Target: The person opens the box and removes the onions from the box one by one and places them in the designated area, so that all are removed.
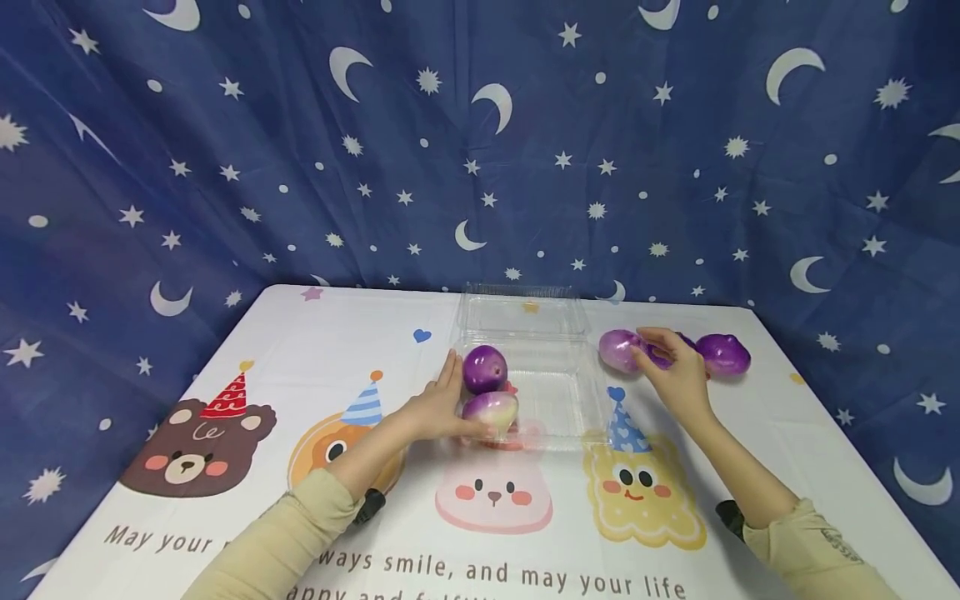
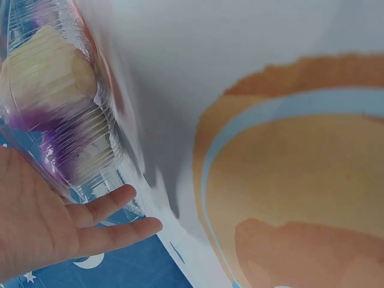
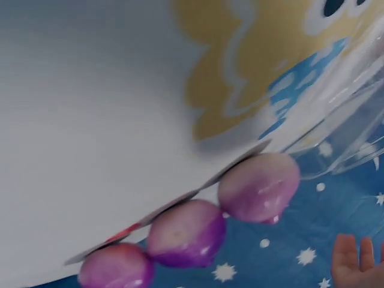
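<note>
Two purple onions stand in the left part of a clear plastic clamshell box (image 1: 558, 392) with its lid folded back: a dark far onion (image 1: 484, 368) and a paler near onion (image 1: 491, 412) with a cream end. My left hand (image 1: 438, 408) lies along the box's left side, its thumb by the near onion; in the left wrist view two fingers stretch out straight. Right of the box are three more onions in a row: a left onion (image 1: 619, 351), a partly hidden middle onion (image 3: 187, 234) and a right onion (image 1: 723, 356). My right hand (image 1: 678, 375) hovers over this row, fingers extended beside the left onion.
Flat pieces (image 3: 171, 207) lie beneath the row of onions in the right wrist view. A white printed tablecloth (image 1: 420, 517) covers the table. Behind it hangs a blue curtain (image 1: 420, 167) with moons and stars, close to the box's lid.
</note>
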Tool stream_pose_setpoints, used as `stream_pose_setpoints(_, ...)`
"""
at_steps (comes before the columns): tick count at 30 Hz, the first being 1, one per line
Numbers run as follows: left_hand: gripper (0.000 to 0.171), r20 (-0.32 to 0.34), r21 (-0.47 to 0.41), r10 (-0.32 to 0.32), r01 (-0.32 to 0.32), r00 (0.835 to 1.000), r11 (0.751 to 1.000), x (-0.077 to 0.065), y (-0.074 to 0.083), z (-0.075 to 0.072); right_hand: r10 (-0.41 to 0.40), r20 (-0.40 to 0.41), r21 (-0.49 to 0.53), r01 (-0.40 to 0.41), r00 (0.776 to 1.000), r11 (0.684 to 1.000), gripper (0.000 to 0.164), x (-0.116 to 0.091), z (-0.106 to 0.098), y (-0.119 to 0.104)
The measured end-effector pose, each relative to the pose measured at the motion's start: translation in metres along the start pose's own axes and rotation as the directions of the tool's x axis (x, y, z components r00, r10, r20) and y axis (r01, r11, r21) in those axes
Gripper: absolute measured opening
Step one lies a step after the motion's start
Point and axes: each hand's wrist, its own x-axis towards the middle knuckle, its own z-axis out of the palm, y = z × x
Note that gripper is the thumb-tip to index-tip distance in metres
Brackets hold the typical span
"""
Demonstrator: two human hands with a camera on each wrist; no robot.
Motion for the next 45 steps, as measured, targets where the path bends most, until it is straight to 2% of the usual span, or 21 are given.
stream_pose_setpoints(5, 0.123, 0.0, -0.007, 0.004, -0.004, 1.0, 1.0, -0.002, 0.001, 0.003, 0.012, 0.145, 0.03, -0.016, 0.989, 0.999, 0.031, -0.012, 0.013, -0.016)
stream_pose_setpoints(11, 0.124, -0.001, 0.001, -0.003, 0.003, 1.0, 1.0, -0.002, 0.002, 0.003, -0.021, 0.332, 0.085, -0.007, 0.943, 0.996, 0.044, -0.018, 0.026, -0.026)
stream_pose_setpoints(15, 0.124, -0.004, 0.005, -0.006, 0.006, 1.0, 1.0, -0.002, 0.002, 0.001, -0.065, 0.413, 0.143, 0.005, 0.908, 0.99, 0.049, -0.018, 0.034, -0.036)
stream_pose_setpoints(19, 0.123, 0.001, 0.011, 0.005, -0.005, 1.0, 1.0, -0.001, 0.001, 0.0, -0.129, 0.48, 0.16, 0.058, 0.868, 0.985, 0.053, -0.017, 0.04, -0.046)
stream_pose_setpoints(25, 0.123, -0.009, 0.014, 0.017, -0.017, 1.0, 1.0, 0.001, 0.0, 0.0, -0.179, 0.589, 0.164, 0.1, 0.788, 0.981, 0.058, -0.013, 0.05, -0.052)
stream_pose_setpoints(32, 0.124, -0.008, 0.006, 0.015, -0.015, 1.0, 1.0, 0.0, 0.001, 0.001, -0.233, 0.674, 0.174, 0.156, 0.701, 0.972, 0.055, -0.009, 0.063, -0.054)
stream_pose_setpoints(39, 0.125, 0.005, 0.014, 0.011, -0.012, 1.0, 1.0, 0.0, 0.0, 0.001, -0.253, 0.769, 0.194, 0.164, 0.587, 0.967, 0.053, 0.0, 0.071, -0.06)
stream_pose_setpoints(45, 0.125, 0.012, 0.018, 0.01, -0.01, 1.0, 1.0, 0.001, 0.0, 0.0, -0.247, 0.813, 0.192, 0.158, 0.527, 0.969, 0.049, 0.006, 0.078, -0.066)
